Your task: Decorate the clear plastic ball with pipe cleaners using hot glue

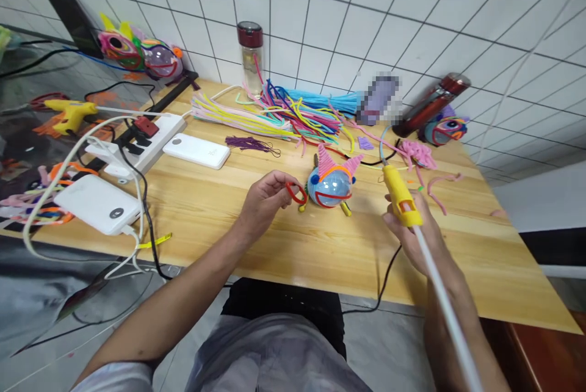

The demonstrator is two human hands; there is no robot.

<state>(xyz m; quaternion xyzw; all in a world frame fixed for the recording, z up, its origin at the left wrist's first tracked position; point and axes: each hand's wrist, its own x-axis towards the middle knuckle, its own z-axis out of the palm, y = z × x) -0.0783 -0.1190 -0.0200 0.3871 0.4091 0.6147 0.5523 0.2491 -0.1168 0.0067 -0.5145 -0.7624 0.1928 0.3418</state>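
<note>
Between the thumb and fingers of my left hand (268, 199) is a red pipe-cleaner loop (297, 193), held close to the left side of a small figure. That figure is a clear blue ball (333, 189) with pink striped ears, an orange brow, a red mouth line and yellow feet, standing on the wooden table. My right hand (419, 233) grips a yellow hot glue gun (401, 193), with a long white glue stick running out of its back. Its nozzle points away from me, to the right of the ball figure.
Bundles of coloured pipe cleaners (297, 114) lie along the back, near a glass bottle (251, 59) and a red thermos (433, 105). At left are white power banks (196, 151), a power strip (158, 141), cables and a second yellow glue gun (73, 114). Finished-looking ball figures (443, 129) stand farther back.
</note>
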